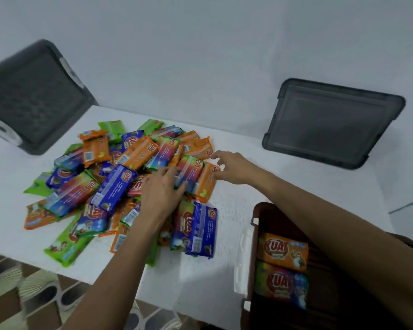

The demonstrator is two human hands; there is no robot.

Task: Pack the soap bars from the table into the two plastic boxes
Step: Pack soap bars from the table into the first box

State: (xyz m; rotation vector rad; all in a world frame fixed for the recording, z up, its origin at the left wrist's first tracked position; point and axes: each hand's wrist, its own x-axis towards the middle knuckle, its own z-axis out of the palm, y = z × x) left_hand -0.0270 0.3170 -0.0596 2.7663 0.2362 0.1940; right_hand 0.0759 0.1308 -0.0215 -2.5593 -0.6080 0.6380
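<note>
A heap of wrapped soap bars [129, 184] lay on the white worktop [236, 210]. The left hand [161, 190] rested flat on the heap, its fingers [177, 172] loosely spread over a rainbow-wrapped bar [191, 171]. The right hand [234, 166] hovered just beside an orange bar [206, 182], fingers parted, gripping nothing. Two bars sat in the brown box [272, 215]; a grey box [34, 96] stood behind.
</note>
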